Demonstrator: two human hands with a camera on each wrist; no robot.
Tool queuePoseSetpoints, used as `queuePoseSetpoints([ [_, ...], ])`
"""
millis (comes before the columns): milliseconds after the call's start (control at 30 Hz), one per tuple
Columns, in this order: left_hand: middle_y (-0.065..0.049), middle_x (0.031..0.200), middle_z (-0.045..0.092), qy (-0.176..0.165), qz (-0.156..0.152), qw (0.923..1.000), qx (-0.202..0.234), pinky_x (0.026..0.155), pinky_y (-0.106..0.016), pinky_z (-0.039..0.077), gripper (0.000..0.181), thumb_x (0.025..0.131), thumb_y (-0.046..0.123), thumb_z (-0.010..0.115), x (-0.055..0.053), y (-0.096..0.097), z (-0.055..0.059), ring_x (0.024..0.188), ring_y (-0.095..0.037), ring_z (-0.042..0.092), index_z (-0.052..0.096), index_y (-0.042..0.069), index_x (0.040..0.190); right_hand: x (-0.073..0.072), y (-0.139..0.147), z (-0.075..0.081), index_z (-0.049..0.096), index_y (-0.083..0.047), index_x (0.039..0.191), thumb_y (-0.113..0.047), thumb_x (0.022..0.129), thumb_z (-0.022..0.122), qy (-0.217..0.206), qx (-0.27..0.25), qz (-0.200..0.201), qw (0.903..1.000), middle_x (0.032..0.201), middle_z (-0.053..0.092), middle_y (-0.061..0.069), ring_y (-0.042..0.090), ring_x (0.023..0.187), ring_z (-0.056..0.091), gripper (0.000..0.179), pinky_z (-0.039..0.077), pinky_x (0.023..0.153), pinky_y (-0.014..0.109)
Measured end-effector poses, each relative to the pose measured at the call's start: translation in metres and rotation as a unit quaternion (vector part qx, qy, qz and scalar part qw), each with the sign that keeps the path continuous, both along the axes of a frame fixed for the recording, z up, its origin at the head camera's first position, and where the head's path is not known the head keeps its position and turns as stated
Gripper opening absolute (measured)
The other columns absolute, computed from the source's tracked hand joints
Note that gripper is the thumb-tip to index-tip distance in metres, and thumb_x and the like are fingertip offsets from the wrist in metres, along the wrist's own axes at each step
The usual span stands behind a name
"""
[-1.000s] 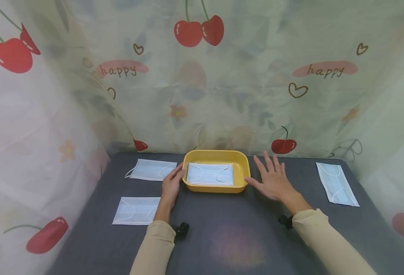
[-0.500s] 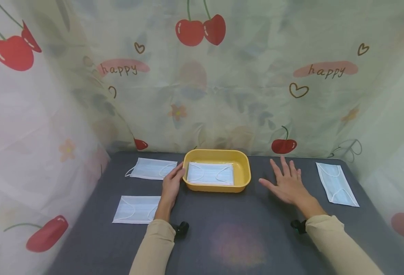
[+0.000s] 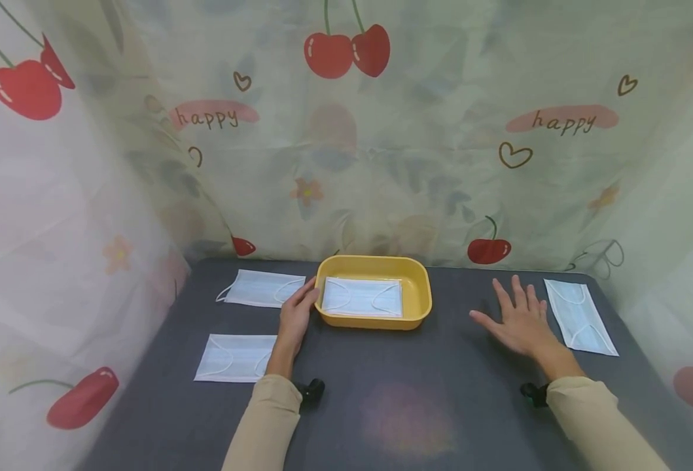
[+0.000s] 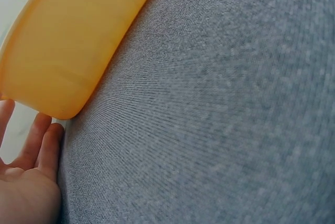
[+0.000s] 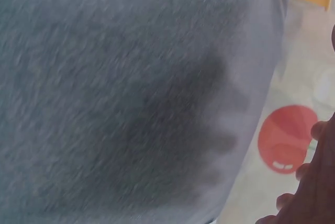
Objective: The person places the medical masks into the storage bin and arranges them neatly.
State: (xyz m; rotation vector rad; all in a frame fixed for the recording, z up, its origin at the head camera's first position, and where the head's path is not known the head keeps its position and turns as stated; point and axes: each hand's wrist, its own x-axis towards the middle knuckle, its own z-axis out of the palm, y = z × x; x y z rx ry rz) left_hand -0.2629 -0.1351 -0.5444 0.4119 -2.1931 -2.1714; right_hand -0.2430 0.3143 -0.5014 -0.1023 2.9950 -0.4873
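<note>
A yellow plastic tray (image 3: 375,323) stands at the back middle of the table, with a pale blue face mask (image 3: 362,298) lying flat inside it. My left hand (image 3: 294,322) rests against the tray's left end; in the left wrist view its extended fingers (image 4: 51,148) touch the tray's corner. Over the table to the right, my right hand (image 3: 523,326) is spread and holds nothing. Just beyond its fingers lies another face mask (image 3: 582,318), set at a slant. Only part of the right hand (image 5: 309,192) shows in the right wrist view.
Two more face masks lie on the left: one at the back (image 3: 260,288), partly behind the left hand, and one nearer (image 3: 234,358), overlapped by the left wrist. A dark grey cloth (image 3: 346,379) covers the table. Cherry-printed curtains (image 3: 405,163) enclose the back and sides.
My right hand has moved away from the tray's right end, rightward to near the slanted mask. The left hand stays at the tray, and the tray has not moved.
</note>
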Motion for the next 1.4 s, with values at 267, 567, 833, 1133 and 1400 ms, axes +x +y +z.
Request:
queuePoseSetpoints([
  [267, 0.003, 0.151, 0.057, -0.002, 0.004, 1.0000, -0.004, 0.122, -0.042, 0.038, 0.044, 0.099, 0.043, 0.064, 0.000, 0.000, 0.000, 0.146, -0.018, 0.046, 0.061, 0.033, 0.142, 0.007, 0.020, -0.002, 0.004, -0.009, 0.164, -0.077, 0.092, 0.044, 0.002, -0.014, -0.006, 0.9999, 0.165, -0.010, 0.036, 0.067, 0.147, -0.008, 0.107, -0.003, 0.111, 0.085],
  [567, 0.005, 0.151, 0.057, -0.009, 0.006, 0.9999, -0.010, 0.122, -0.042, 0.038, 0.044, 0.099, 0.044, 0.063, 0.000, 0.001, 0.001, 0.146, -0.017, 0.047, 0.061, 0.035, 0.142, 0.015, 0.038, -0.009, 0.003, -0.005, 0.163, -0.076, 0.093, 0.042, -0.010, -0.010, -0.025, 0.9996, 0.163, -0.009, 0.040, 0.069, 0.145, -0.006, 0.107, -0.001, 0.108, 0.087],
  [833, 0.004, 0.149, 0.059, -0.004, 0.007, 0.9999, -0.011, 0.125, -0.043, 0.034, 0.043, 0.099, 0.043, 0.063, 0.002, 0.002, 0.003, 0.147, -0.018, 0.045, 0.062, 0.034, 0.141, 0.020, 0.057, -0.013, 0.001, -0.004, 0.163, -0.077, 0.093, 0.041, -0.011, -0.009, -0.043, 0.9990, 0.162, -0.008, 0.041, 0.070, 0.144, -0.007, 0.108, -0.001, 0.107, 0.088],
  [1133, 0.004, 0.151, 0.058, -0.005, 0.002, 0.9999, -0.011, 0.124, -0.044, 0.035, 0.045, 0.098, 0.045, 0.063, 0.001, 0.000, 0.001, 0.148, -0.018, 0.044, 0.061, 0.034, 0.142, 0.019, 0.085, -0.024, -0.003, -0.002, 0.162, -0.078, 0.094, 0.038, -0.015, -0.018, -0.076, 0.9968, 0.159, -0.010, 0.045, 0.074, 0.141, -0.007, 0.110, -0.001, 0.106, 0.088],
  [1400, 0.004, 0.150, 0.058, -0.006, 0.002, 1.0000, -0.004, 0.125, -0.044, 0.034, 0.044, 0.099, 0.045, 0.063, 0.000, 0.000, -0.001, 0.148, -0.018, 0.044, 0.061, 0.034, 0.141, 0.023, 0.102, -0.030, 0.009, 0.006, 0.159, -0.071, 0.097, 0.042, 0.028, -0.011, -0.088, 0.9956, 0.154, 0.004, 0.050, 0.075, 0.138, 0.007, 0.104, 0.010, 0.106, 0.087],
])
